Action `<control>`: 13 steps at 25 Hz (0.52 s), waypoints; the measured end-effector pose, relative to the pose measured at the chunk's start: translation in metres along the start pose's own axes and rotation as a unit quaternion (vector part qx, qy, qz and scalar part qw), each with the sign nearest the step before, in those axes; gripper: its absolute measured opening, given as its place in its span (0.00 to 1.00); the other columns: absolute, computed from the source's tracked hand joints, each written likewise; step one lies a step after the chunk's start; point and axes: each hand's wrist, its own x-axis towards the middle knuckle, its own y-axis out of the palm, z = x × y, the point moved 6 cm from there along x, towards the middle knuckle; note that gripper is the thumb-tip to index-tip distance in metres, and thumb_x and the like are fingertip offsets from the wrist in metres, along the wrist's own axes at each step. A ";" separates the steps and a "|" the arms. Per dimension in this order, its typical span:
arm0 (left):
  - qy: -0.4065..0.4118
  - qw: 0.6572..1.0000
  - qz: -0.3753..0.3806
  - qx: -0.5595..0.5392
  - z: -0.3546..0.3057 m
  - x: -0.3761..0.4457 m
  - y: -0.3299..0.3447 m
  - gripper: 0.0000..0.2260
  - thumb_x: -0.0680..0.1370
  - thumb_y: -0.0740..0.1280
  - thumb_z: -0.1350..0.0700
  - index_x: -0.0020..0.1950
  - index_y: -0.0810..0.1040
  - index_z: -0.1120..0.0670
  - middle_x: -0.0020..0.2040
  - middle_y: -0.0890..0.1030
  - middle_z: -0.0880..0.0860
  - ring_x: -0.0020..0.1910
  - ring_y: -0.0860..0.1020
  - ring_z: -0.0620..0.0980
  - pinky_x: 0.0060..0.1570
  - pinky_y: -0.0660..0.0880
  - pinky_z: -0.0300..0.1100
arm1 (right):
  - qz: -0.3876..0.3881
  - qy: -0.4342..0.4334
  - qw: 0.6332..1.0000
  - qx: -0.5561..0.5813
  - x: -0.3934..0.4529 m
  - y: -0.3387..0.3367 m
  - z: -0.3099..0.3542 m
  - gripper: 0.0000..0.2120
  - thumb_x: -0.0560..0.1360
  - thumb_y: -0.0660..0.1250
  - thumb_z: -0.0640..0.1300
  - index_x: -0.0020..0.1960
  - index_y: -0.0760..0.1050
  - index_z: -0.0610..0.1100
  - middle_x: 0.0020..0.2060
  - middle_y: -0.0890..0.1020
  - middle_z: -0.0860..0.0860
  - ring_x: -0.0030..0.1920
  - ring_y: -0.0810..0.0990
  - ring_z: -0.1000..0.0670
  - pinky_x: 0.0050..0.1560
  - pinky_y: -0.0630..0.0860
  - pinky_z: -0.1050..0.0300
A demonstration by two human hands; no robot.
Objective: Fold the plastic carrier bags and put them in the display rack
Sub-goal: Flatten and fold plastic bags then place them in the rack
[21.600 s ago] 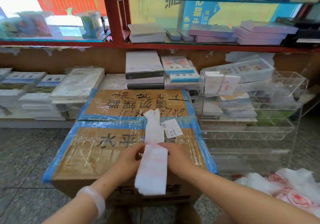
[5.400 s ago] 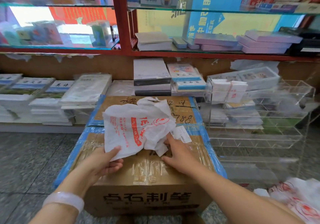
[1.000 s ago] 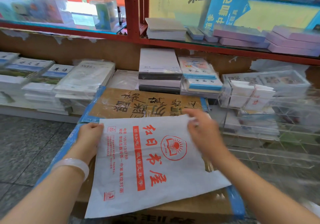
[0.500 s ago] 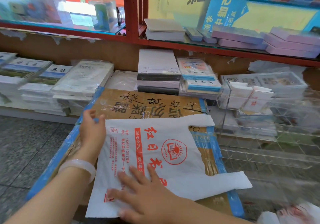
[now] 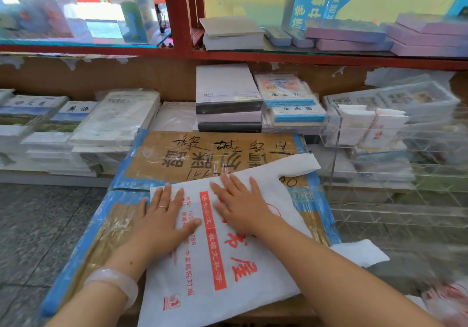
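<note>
A: Head view, the only one. Quick. What's the bag doing?

B: White plastic carrier bag [image 5: 228,263] with red print lies flat on top of a taped cardboard box [image 5: 207,154]. Handles point right: one handle [image 5: 298,164] lies on the far right of the box top, the other [image 5: 359,252] hangs past the box's right edge.

A: Hands?

B: Both on the bag. Left hand [image 5: 162,222] palm down on the bag's left part near its far left corner, fingers straight and spread, a ring on one finger, nothing grasped. Pale bangle [image 5: 114,283] on that wrist.

A: Right?

B: Right hand [image 5: 240,205] flat too, palm down on the bag's far middle, over the red round logo, fingers straight and slightly apart. It only presses; no pinch, no curl.

A: Hands touching each other?

B: No, apart, with the red text strip showing between them.

A: Rack?

B: Clear acrylic display rack [image 5: 395,174] stands just right of the box, tiered compartments. The top left compartment holds folded white bags [image 5: 367,126] upright, side by side. Lower compartments are too see-through and blurred to tell the contents.

A: Anything else?

B: More red-and-white plastic bags [image 5: 445,298] at the bottom right edge, blurred. Behind the box, stacks of books and paper packs [image 5: 228,96] on a low ledge; red-framed glass shelf [image 5: 253,55] above with purple boxes [image 5: 349,35]. Grey stone floor [image 5: 38,225] on the left.
</note>
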 end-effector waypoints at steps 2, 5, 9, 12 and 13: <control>0.006 1.000 0.012 0.005 0.002 0.004 -0.001 0.53 0.55 0.30 0.19 0.74 0.31 0.48 0.73 0.29 0.48 0.74 0.33 0.48 0.70 0.34 0.56 | -0.031 0.065 0.997 -0.010 -0.003 -0.004 -0.043 0.25 0.82 0.41 0.55 0.77 0.42 0.54 0.77 0.42 0.51 0.76 0.40 0.50 0.72 0.37 0.41; 0.017 1.000 0.013 0.017 0.004 0.015 -0.001 0.59 0.47 0.26 0.19 0.74 0.31 0.46 0.69 0.27 0.47 0.74 0.33 0.48 0.69 0.33 0.59 | -0.048 0.188 0.981 -0.003 -0.022 -0.008 -0.115 0.25 0.82 0.41 0.55 0.77 0.43 0.54 0.77 0.43 0.50 0.77 0.41 0.51 0.73 0.38 0.40; -0.001 0.999 -0.039 0.035 0.008 0.015 -0.012 0.46 0.63 0.35 0.22 0.74 0.32 0.46 0.68 0.26 0.48 0.73 0.31 0.48 0.66 0.28 0.60 | -0.071 0.288 0.955 -0.021 -0.053 -0.017 -0.149 0.25 0.82 0.41 0.53 0.78 0.45 0.51 0.77 0.45 0.48 0.77 0.43 0.49 0.72 0.40 0.37; 0.014 0.995 -0.092 0.025 -0.004 -0.001 -0.025 0.37 0.71 0.43 0.29 0.72 0.31 0.46 0.70 0.27 0.49 0.70 0.27 0.46 0.66 0.25 0.54 | -0.159 0.237 0.958 0.015 -0.057 -0.044 -0.111 0.24 0.82 0.44 0.50 0.77 0.48 0.48 0.77 0.47 0.48 0.77 0.44 0.49 0.73 0.43 0.40; 0.028 0.995 -0.095 0.008 -0.011 -0.008 -0.026 0.35 0.75 0.45 0.32 0.72 0.32 0.47 0.72 0.28 0.49 0.69 0.28 0.44 0.68 0.28 0.52 | -0.168 0.189 0.967 0.028 -0.057 -0.050 -0.084 0.24 0.83 0.45 0.50 0.77 0.48 0.48 0.77 0.47 0.48 0.77 0.43 0.50 0.74 0.43 0.43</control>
